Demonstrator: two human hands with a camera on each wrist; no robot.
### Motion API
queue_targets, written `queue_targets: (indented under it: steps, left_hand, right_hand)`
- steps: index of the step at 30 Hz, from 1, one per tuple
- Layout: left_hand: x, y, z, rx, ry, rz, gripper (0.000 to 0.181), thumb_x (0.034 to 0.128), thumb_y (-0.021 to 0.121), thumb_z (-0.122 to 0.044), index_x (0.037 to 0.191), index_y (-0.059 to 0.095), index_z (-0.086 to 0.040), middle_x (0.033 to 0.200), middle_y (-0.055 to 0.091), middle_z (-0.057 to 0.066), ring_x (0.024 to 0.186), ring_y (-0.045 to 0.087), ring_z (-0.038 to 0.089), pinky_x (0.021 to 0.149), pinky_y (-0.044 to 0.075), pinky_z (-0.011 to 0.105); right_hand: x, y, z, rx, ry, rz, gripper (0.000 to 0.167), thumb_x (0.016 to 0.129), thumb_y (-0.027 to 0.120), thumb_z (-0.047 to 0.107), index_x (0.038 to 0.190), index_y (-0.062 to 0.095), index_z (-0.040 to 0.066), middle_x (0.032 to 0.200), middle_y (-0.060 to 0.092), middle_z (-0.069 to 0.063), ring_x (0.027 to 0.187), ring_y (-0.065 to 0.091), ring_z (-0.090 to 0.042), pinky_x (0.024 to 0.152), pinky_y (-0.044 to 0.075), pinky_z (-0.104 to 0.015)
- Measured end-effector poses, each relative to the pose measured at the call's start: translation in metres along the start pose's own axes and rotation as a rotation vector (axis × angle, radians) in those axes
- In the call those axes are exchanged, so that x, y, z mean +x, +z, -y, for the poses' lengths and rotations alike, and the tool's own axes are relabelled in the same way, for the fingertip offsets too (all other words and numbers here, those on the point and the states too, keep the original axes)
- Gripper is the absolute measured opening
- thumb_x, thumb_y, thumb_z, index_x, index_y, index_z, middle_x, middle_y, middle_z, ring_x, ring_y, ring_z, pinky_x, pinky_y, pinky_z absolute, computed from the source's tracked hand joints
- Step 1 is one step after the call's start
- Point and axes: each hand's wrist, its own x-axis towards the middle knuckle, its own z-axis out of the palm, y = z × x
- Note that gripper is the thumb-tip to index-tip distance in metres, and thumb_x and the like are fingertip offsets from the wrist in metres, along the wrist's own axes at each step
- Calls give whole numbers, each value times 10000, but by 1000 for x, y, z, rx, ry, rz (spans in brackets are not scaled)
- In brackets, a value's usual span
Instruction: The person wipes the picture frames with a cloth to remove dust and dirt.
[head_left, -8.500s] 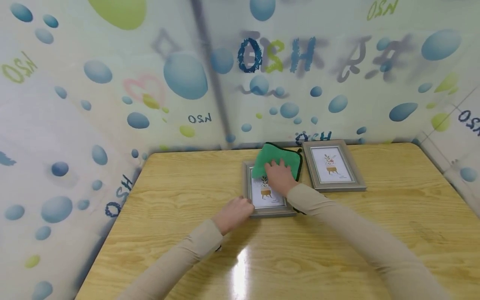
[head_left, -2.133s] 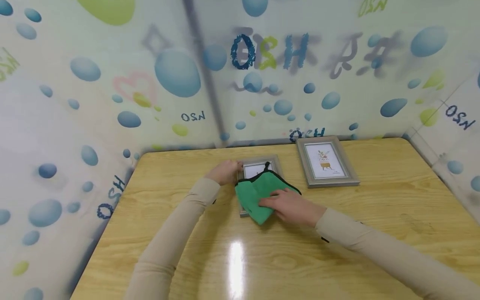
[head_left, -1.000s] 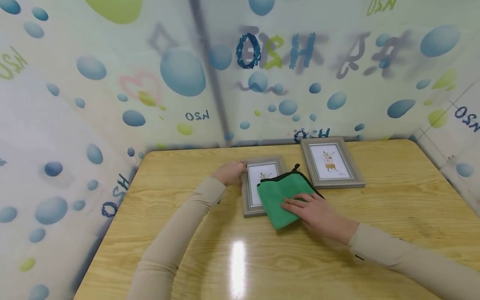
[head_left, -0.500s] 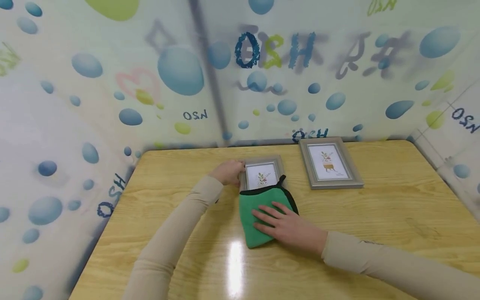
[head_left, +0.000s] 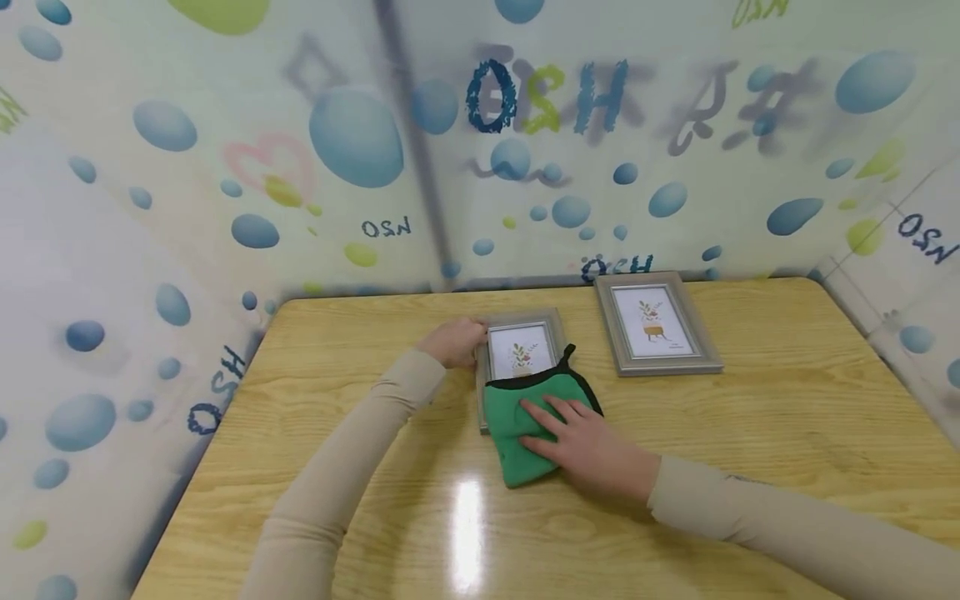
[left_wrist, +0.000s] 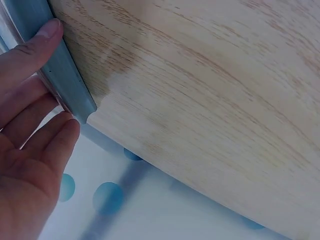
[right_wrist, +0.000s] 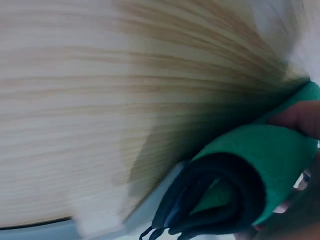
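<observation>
A grey picture frame (head_left: 555,329) with a potted-plant print lies flat on the table. At its upper left edge my left hand (head_left: 453,342) grips the rim. The left wrist view shows the thumb on one side of the frame (left_wrist: 70,80) and the fingers on the other. A green cloth (head_left: 513,446) with black edging and a small loop covers the frame's lower part and overhangs its near edge. On top of the cloth my right hand (head_left: 592,446) presses with spread, straight fingers. In the right wrist view the cloth (right_wrist: 270,150) bulges into a fold beside that hand.
A second grey picture frame (head_left: 701,354) with a similar print lies to the right, near the table's back edge. Behind the wooden table (head_left: 360,383) rises a wall (head_left: 472,200) patterned with blue and green drops. A bright reflection shows on the tabletop in front.
My left hand has gone from the frame's lower left corner to its upper left edge. The cloth has moved from the upper part to the lower part, recently sliding left and toward me.
</observation>
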Motion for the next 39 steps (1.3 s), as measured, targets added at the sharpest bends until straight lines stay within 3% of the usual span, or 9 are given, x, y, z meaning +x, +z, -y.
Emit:
queue_targets:
  steps: [7,10,14,20,27,32,39]
  left_hand:
    - [2,3,0,-29,-24,25,246,746,811,-35,963,698,-11,1057,640,98,923,618,232,832,509,354]
    - [3,3,-1,-19,-30,31,272,736,817,-34,983,703,-16,1075,639,93,941,619,235,850,506,352]
    - [3,3,-3,-20,-41,35,270,733,822,-38,975,704,-25,1095,640,87,951,619,233,854,505,349]
    - [6,5,-5,-13,14,-4,217,706,827,-27,876,693,-37,1003,646,67,851,611,216,769,508,339]
    - [6,4,-2,-29,46,-4,232,728,819,-51,927,701,-27,997,642,79,860,620,224,756,512,337]
    - [6,3,3,-64,47,3,246,745,808,-36,965,703,-3,1056,639,112,901,617,231,775,511,329]
    - [5,4,10,-57,45,16,267,747,805,-30,992,708,14,1112,627,142,969,608,257,843,506,341]
  right_hand:
    - [-35,-5,-19,-3,58,-11,405,813,702,107,1208,676,191,1390,481,-161,1215,468,-387,944,434,-504]
    - [-41,-4,-20,-21,52,-29,414,785,724,65,1182,688,176,1373,498,-159,1202,477,-392,927,444,-504]
    - [-34,0,-16,-35,28,-35,432,798,734,50,1204,675,185,1396,485,-134,1213,468,-383,940,430,-502]
    - [-6,5,1,-11,11,-8,392,895,643,114,1270,636,228,1455,435,-93,1261,432,-354,986,390,-489]
    - [21,6,13,-41,-31,-50,384,912,634,139,1277,627,259,1457,435,-69,1261,439,-327,996,387,-465]
    - [15,5,6,-31,-36,-38,440,909,649,147,1325,591,280,1481,407,-58,1254,442,-309,953,409,-465]
    - [-13,2,-16,-35,-17,-47,454,865,699,137,1290,625,278,1442,453,-67,1179,481,-296,876,435,-468]
